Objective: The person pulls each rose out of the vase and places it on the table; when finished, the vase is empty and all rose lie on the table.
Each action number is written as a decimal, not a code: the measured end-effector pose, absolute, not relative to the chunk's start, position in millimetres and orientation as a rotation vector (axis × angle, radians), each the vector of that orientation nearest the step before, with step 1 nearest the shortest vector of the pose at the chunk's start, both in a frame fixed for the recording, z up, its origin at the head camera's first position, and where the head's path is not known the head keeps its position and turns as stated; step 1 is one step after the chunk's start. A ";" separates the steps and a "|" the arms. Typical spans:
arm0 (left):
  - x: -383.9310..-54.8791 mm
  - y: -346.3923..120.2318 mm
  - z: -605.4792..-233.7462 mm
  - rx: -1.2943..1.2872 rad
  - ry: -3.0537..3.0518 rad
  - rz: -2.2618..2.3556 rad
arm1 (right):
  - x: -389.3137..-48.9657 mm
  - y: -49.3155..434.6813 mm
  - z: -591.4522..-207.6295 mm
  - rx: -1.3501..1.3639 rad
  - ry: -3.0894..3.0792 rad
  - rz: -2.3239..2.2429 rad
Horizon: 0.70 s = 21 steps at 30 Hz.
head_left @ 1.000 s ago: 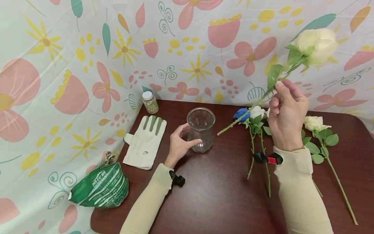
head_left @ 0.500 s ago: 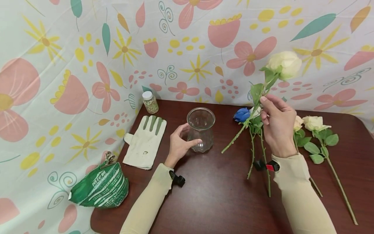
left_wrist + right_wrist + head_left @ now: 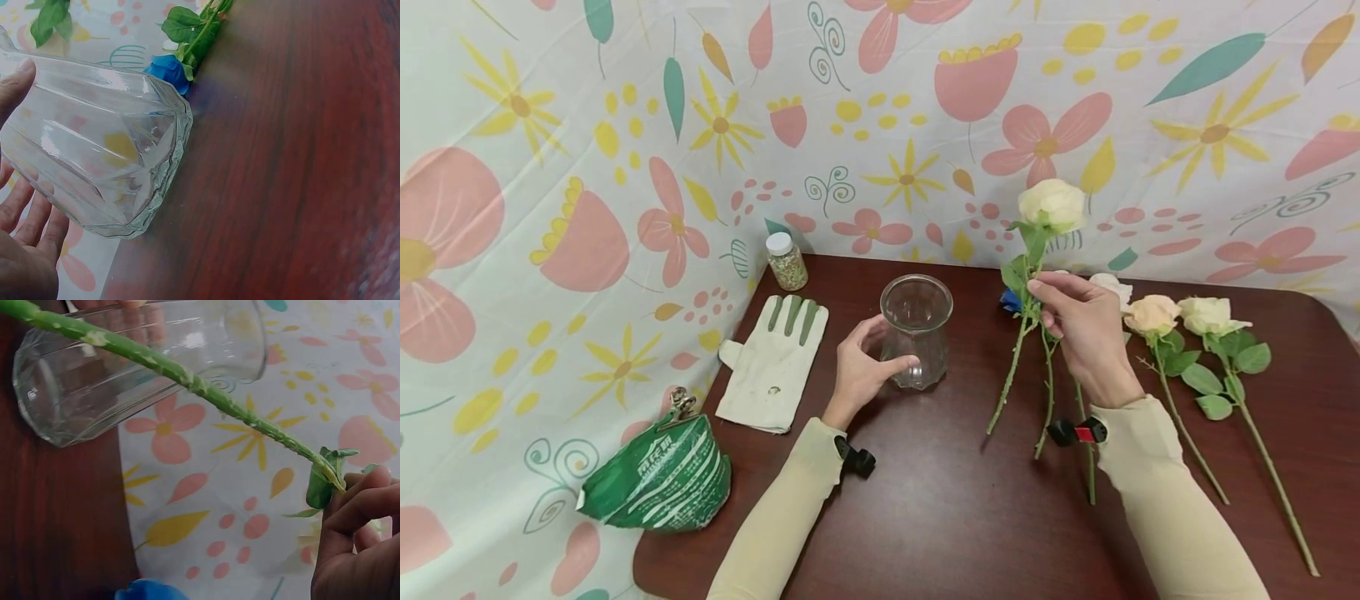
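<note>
A clear glass vase [image 3: 927, 350] stands on the dark table. My left hand [image 3: 867, 365] holds it from the left, thumb across the near side and fingers behind. Faceted glass of the vase [image 3: 100, 156] fills much of the left wrist view. My right hand [image 3: 1088, 333] pinches a cream-white rose [image 3: 1051, 206] by its upper stem, just under the leaves. The rose is nearly upright, bloom up, its cut end hanging right of the vase. In the right wrist view the thorny rose stem [image 3: 206, 392] crosses in front of the glass.
A blue rose [image 3: 1011, 301], a white rose [image 3: 1112, 287], a peach rose [image 3: 1152, 317] and a cream rose [image 3: 1212, 317] lie at the right. At the left are a work glove [image 3: 767, 375], a small white-capped jar [image 3: 787, 268] and a green bag [image 3: 662, 483]. Patterned cloth [image 3: 865, 142] hangs behind.
My right hand has moved left and down with the rose, which has swung from a strong slant to nearly upright. The left hand and vase have stayed in place.
</note>
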<state>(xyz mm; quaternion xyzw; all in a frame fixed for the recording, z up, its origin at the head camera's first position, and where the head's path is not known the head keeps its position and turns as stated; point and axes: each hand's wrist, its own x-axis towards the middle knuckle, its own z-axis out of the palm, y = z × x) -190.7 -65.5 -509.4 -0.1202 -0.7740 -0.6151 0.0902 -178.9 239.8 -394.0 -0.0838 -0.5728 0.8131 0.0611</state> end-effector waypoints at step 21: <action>-192.0 -66.5 -511.7 -0.367 -2.302 -1.827 | -190.5 229.5 -439.5 -0.343 -2.216 2.327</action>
